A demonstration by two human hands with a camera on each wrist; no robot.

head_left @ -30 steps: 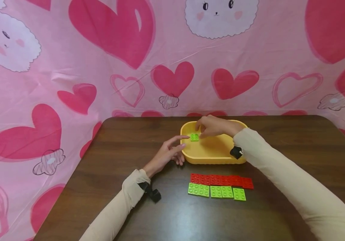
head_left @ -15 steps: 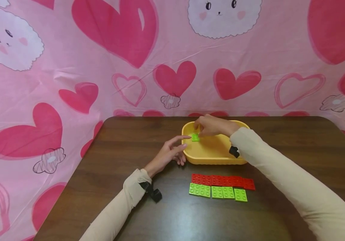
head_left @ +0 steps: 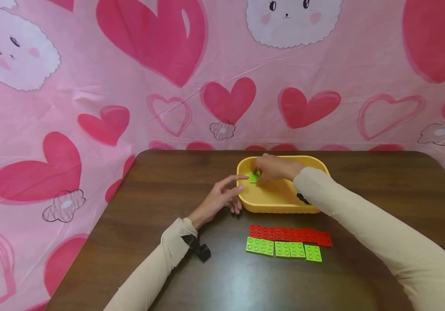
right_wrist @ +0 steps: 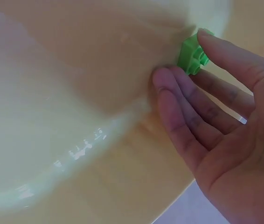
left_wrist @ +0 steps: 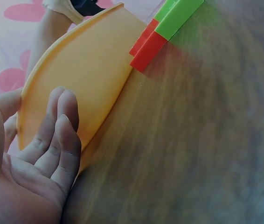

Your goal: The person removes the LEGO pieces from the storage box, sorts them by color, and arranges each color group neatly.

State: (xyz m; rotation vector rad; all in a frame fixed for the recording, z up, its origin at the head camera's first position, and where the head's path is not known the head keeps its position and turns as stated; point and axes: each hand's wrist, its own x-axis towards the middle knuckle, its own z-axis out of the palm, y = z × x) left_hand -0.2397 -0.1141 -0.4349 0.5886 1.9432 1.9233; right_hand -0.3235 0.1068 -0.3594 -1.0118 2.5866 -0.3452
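Observation:
A yellow plastic tray (head_left: pixel 280 208) stands toward the back of the table. My left hand (head_left: pixel 216 200) is at its left end; the thumb and index finger reach over the rim, while the other fingers lie loosely bent along the outer wall (left_wrist: pixel 94 60) in the left wrist view. Inside the tray, my right hand (head_left: pixel 274 167) pinches a green toy brick (head_left: pixel 253 178) near the left end. The right wrist view has the thumb on one edge of that green brick (right_wrist: pixel 190 56), with the index finger behind it and the remaining fingers close to the tray floor.
In front of the tray, a row of red toy bricks (head_left: pixel 288 234) runs left to right. Just nearer lies a row of several green toy bricks (head_left: pixel 282 249), with small gaps between some. A pink heart-patterned cloth (head_left: pixel 222 65) hangs behind the dark wooden table (head_left: pixel 183 172).
My right hand has lowered slightly and its fingers have closed in on the green brick in the tray. The left hand keeps its place at the rim. The head view has shifted slightly.

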